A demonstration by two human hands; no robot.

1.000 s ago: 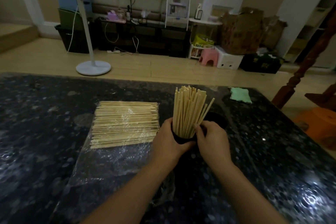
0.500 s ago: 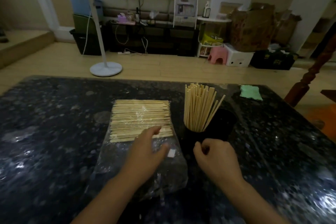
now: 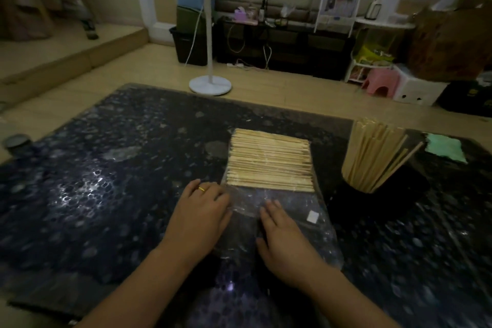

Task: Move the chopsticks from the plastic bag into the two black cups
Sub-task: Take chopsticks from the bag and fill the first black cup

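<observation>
While both hands rest flat on the plastic bag [image 3: 282,221], fingers straight, gripping nothing, the bagged chopsticks [image 3: 270,161] lie crosswise just beyond; left hand [image 3: 201,214] nearer than right hand [image 3: 286,237]. Filled black cup [image 3: 378,192] w/ sticks stands right.

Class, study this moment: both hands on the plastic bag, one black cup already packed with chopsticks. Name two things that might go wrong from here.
1. The black cup looks crammed and its standing chopsticks lean outward; forcing more in, or a knock, might tip it.
2. The left hand and right hand rest on the slack end of the plastic bag; pulling there may drag the bundled chopsticks and scatter them over the table.
</observation>
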